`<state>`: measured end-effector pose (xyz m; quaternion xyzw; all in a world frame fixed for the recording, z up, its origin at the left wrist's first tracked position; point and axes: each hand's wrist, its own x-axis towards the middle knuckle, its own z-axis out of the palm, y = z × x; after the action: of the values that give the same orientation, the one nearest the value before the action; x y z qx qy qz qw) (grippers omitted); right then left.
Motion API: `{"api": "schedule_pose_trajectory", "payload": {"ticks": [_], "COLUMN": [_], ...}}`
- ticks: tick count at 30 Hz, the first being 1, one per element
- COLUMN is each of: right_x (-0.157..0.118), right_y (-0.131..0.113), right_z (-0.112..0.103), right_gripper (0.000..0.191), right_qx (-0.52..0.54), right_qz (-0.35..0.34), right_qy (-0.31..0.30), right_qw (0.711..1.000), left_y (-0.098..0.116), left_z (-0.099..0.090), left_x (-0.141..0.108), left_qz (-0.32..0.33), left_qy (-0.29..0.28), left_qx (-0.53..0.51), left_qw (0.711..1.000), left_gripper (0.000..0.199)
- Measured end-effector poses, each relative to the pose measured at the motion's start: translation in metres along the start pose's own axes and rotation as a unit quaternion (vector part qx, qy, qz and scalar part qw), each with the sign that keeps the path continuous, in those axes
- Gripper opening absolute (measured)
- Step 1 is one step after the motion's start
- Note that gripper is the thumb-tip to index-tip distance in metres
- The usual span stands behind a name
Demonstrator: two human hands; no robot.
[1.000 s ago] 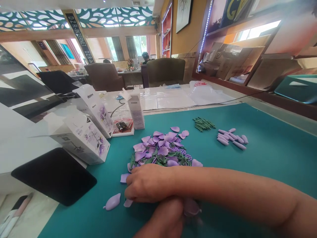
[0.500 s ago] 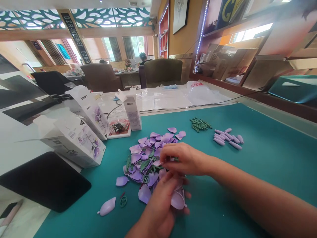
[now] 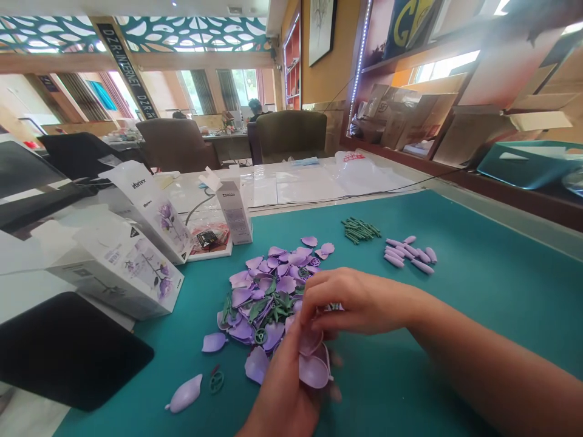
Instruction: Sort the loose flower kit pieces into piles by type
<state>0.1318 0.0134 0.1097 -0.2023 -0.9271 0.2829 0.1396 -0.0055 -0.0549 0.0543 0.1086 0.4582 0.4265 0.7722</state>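
My left hand [image 3: 289,382] is wrapped round several cupped, pale purple petals [image 3: 314,369] at the lower middle. Directly above it, my right hand [image 3: 334,300] has its fingers bent down over the same petals, with the fingertips partly hidden. Behind and left of both hands lies a heap of purple petals [image 3: 241,296] mixed with green leaf pieces [image 3: 279,308]. A single petal [image 3: 185,393] and a green ring piece [image 3: 217,381] lie apart at the lower left.
Green sticks [image 3: 359,230] and lilac pods [image 3: 421,267] lie farther back on the teal mat [image 3: 478,273]. White boxes [image 3: 157,276] and a black pad [image 3: 73,352] stand or lie at left. Chairs [image 3: 291,136] and a seated person are beyond the table.
The view has shifted slightly, moving the mat's contents left in the picture. My right hand has come down closer over the petals in my left hand.
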Motion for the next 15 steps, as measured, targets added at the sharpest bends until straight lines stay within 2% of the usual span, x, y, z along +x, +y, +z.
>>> {"api": "schedule_pose_trajectory", "payload": {"ticks": [4, 7, 11, 15], "right_x": [0.003, 0.012, 0.038, 0.076], "right_y": [-0.002, -0.005, -0.012, -0.026], "right_z": [-0.001, 0.006, 0.025, 0.048], "right_gripper": [0.012, 0.012, 0.014, 0.018], "right_qx": [-0.001, -0.001, -0.043, -0.146], "right_qz": [0.035, 0.020, -0.017, -0.101], "right_qy": [0.042, 0.045, 0.002, -0.080], "right_qw": [0.999, 0.999, 0.999, 0.981], "left_y": [-0.010, -0.017, -0.023, -0.029], "left_z": [-0.008, -0.012, -0.013, -0.020], "left_x": [0.004, 0.005, 0.005, 0.006], "left_qz": [-0.003, -0.015, -0.074, -0.111], "left_qy": [-0.027, -0.065, -0.132, -0.138], "left_qx": [0.050, 0.093, 0.159, 0.210], "left_qw": [0.998, 0.993, 0.976, 0.962], "left_gripper": [0.021, 0.020, 0.016, 0.017]}}
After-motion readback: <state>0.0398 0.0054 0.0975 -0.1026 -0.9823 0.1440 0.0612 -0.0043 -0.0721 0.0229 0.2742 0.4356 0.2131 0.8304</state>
